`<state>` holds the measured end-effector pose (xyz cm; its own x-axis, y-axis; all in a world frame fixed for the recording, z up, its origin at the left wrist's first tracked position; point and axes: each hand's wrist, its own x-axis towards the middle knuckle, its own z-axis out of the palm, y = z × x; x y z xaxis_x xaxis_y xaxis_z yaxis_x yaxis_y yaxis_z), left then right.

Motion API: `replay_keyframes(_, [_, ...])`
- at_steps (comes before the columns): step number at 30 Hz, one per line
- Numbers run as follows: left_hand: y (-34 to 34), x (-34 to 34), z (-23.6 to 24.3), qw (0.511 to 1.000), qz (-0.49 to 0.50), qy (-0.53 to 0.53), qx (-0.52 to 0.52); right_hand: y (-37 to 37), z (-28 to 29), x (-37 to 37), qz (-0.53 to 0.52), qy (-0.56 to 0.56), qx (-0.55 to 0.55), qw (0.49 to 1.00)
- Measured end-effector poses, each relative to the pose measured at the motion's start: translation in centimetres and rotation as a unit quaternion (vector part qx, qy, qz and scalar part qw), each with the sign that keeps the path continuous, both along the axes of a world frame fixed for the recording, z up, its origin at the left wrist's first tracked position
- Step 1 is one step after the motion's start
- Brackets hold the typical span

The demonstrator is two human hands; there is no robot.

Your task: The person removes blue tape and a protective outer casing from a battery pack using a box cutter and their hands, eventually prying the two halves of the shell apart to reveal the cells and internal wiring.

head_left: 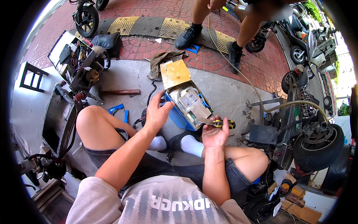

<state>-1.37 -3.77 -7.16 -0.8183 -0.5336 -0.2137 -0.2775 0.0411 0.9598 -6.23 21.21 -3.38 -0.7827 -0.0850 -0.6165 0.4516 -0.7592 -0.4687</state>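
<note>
A blue box (178, 120) stands in front of my feet with its top open. A worn yellow panel (175, 73) lies at its far end. Inside are a pale labelled block (191, 101), coiled grey cable and a bit of blue. My left hand (156, 111) is at the box's left side with its fingers apart, holding nothing; whether it touches the rim I cannot tell. Palm up at the near right corner, my right hand (216, 135) holds a yellow and black utility knife (225, 124). Its blade points left, over the box's near end.
A hammer (121, 92), blue pieces (116, 108) and a dark rag (158, 64) lie on the floor. Stripped scooter parts (80, 61) flank me left; a wheel (319, 147) and frame stand right. A hose (246, 80) crosses toward a standing person's legs (197, 18).
</note>
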Motion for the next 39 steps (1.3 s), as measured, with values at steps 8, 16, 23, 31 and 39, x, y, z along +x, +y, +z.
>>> replay_keyframes(8, [2.0,5.4,11.1,0.973,-0.217,0.083,0.018,0.6,8.1,2.3,0.178,0.267,0.239,0.916])
replay_keyframes(16, [3.7,4.3,11.0,0.92,-0.363,0.138,0.055,-0.4,10.4,2.3,0.252,0.337,0.329,0.845])
replay_keyframes(23, [3.3,2.9,9.7,0.918,-0.339,0.157,0.133,-2.6,10.7,1.4,0.265,0.332,0.251,0.87])
replay_keyframes(31, [3.3,0.5,9.2,0.911,-0.317,0.15,0.218,-3.0,10.6,-1.5,0.316,0.414,0.384,0.762])
replay_keyframes(39, [2.9,-0.8,8.7,0.876,-0.327,0.108,0.339,-3.9,9.9,-3.6,0.396,0.383,0.374,0.746])
